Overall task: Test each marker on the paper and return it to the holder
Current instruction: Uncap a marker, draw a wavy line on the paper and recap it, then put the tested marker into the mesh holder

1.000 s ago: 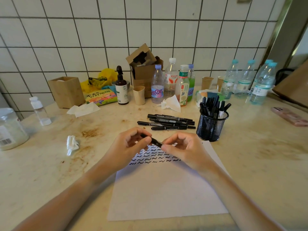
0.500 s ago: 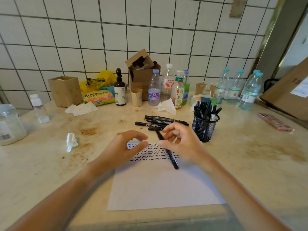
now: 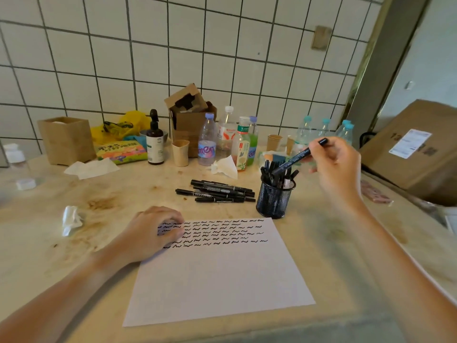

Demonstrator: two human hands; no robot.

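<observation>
The right hand gripped one marker, tilted with its lower end over the holder, which stood at 1 o'clock from the paper. The left hand rested with fingers curled on the paper's 10 o'clock corner, holding nothing. Roughly five loose markers lay just beside the holder at 9 o'clock, and six rows of squiggles were counted.

Bottles, a cardboard box and crumpled tissue crowd the counter.

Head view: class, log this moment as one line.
right hand: holds marker over holder | left hand: rests on paper
</observation>
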